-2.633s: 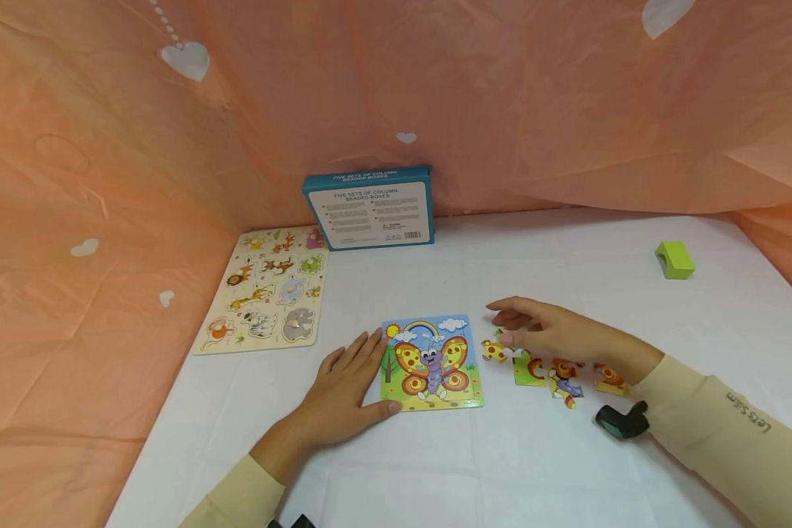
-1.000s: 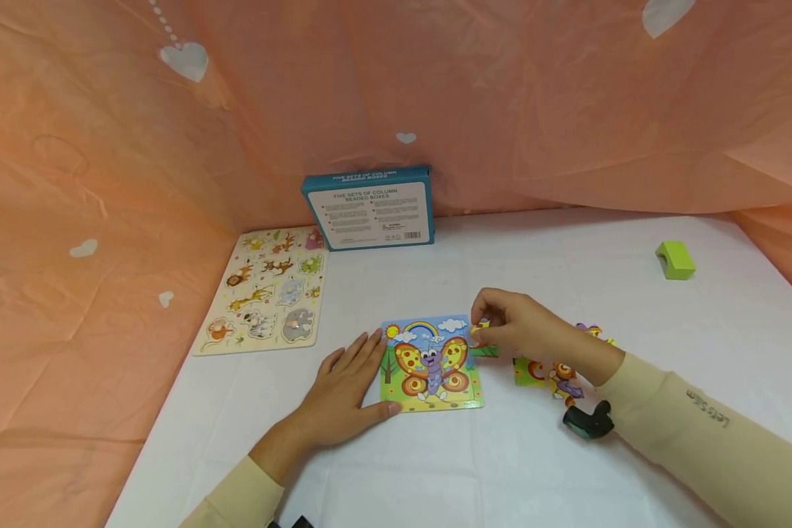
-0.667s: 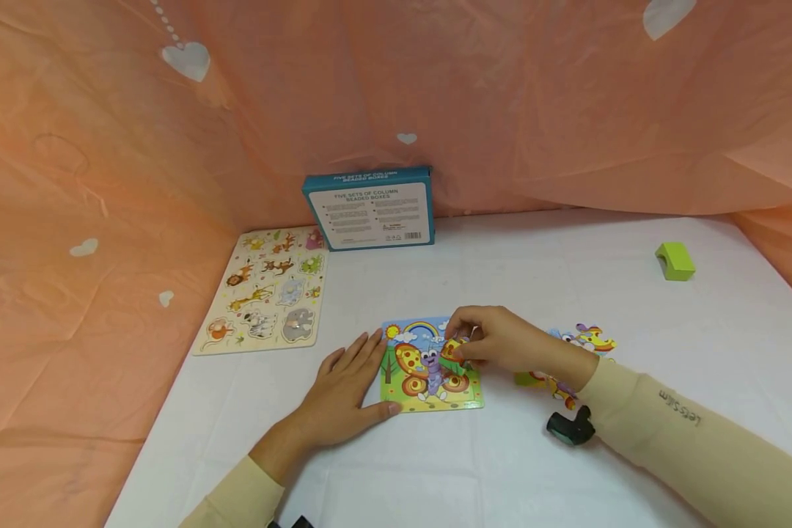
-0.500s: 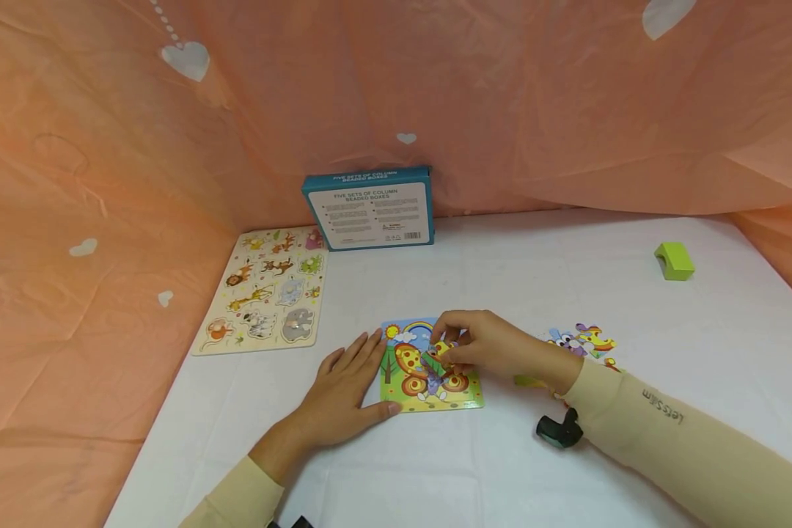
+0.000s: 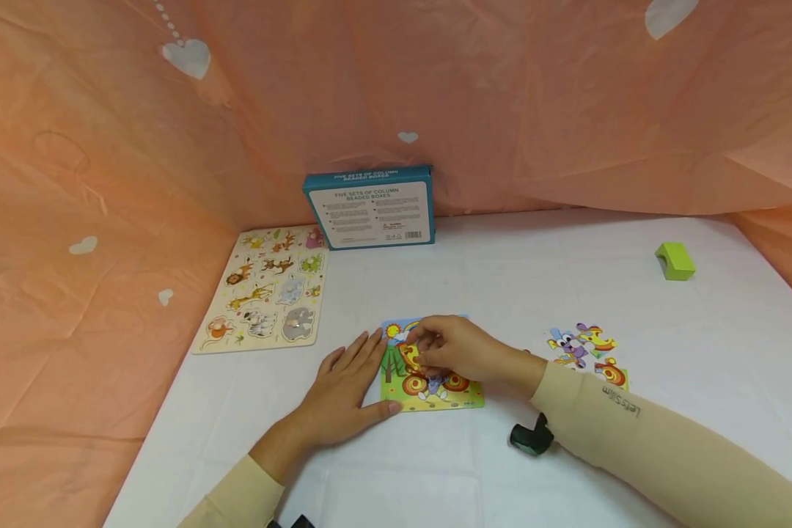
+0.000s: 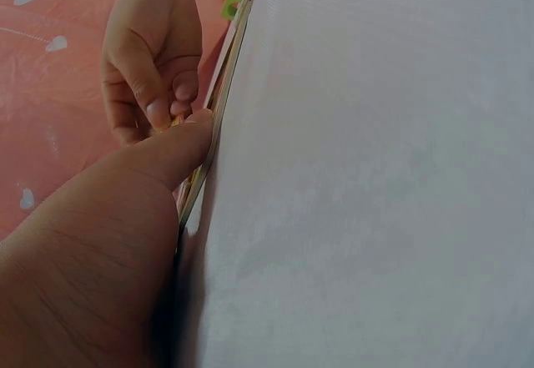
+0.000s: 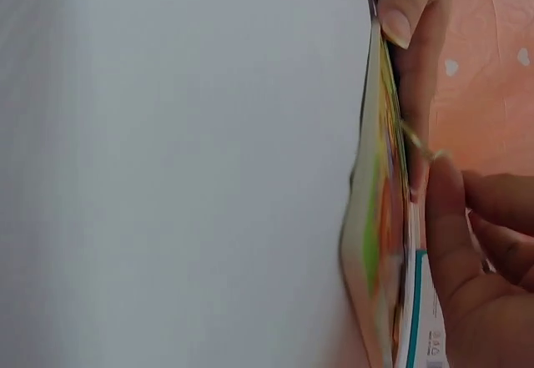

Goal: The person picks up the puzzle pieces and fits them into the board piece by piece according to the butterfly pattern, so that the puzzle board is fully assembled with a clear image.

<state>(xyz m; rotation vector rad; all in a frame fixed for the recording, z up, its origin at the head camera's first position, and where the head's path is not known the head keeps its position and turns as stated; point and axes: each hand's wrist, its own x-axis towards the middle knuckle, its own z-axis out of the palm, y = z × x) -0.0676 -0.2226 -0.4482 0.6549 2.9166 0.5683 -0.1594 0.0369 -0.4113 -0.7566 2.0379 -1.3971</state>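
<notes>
A square butterfly puzzle board (image 5: 458, 400) lies on the white table. My left hand (image 5: 343, 396) rests beside its left edge with fingers straight, the thumb touching the lower left corner. Over the board's upper left part, my right hand (image 5: 458, 348) pinches a jigsaw piece (image 5: 394, 361) printed with a green tree and a yellow wing. In the right wrist view the piece (image 7: 417, 140) is tilted, one edge at the board's face. The right fingers cover the butterfly's head and right wing. Loose jigsaw pieces (image 5: 570, 348) lie to the right, partly behind the right forearm.
An animal peg puzzle (image 5: 277, 293) lies at the back left. A teal-edged box (image 5: 369, 209) stands upright against the orange backdrop (image 5: 534, 110). A green arched block (image 5: 675, 261) sits at the far right.
My right hand reaches to the loose pieces, picks up a jigsaw piece and carries it left across the board, turning it on the way to the upper left. My left hand stays put.
</notes>
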